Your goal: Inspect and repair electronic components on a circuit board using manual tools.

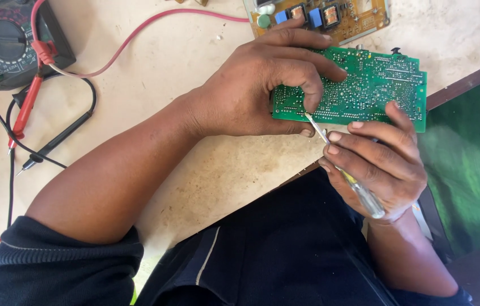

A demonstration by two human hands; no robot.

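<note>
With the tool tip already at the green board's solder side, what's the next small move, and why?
Probably press the screwdriver tip onto the solder point beside the left hand thumb: the right hand holds it angled at the green board, which the left hand grips steady.
</note>
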